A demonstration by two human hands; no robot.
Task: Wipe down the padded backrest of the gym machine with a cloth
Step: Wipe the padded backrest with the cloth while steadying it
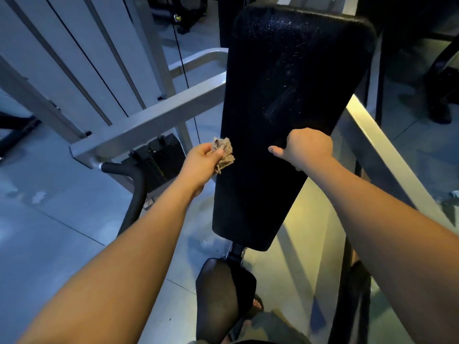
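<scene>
My left hand [201,157] pinches the crumpled cloth [224,151] beside the backrest [285,70]; my right hand [308,147] braces it, fingers hidden. Best wiped in long overlapping strokes.

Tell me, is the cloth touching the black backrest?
Cannot tell. In the head view the cloth, held by the left hand, overlaps the left edge of the backrest, but depth is unclear.

gym | weight stack [159,157] | cable [185,78] | padded backrest [285,115] | steel frame [149,120]
</scene>
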